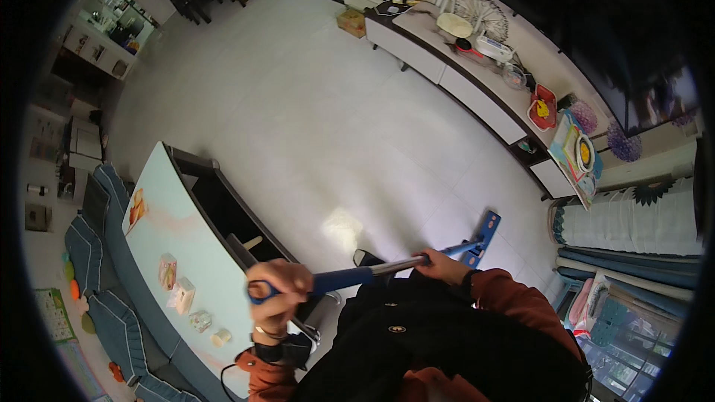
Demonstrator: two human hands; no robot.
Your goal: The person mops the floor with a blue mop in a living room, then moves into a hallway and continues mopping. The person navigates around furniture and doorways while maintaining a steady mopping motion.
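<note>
No lettering or number is legible: the packs [168, 271] on the bench [173, 212] and the green poster [51, 314] left of it show only blurred, tiny markings.

One mop [384, 269], one coffee table [167, 216], one sofa [149, 316], one television [618, 37], one long low cabinet [482, 108]

Pale tile flr [298, 82] btwn coffee tbl [173, 208] & TV cab [482, 104], blue sofa [141, 298] L.

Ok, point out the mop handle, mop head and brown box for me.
Mop handle [350, 278]: head view, on its blue tube.
Mop head [488, 231]: head view, on its flat blue top.
Brown box [351, 23]: head view, on its side.
</note>
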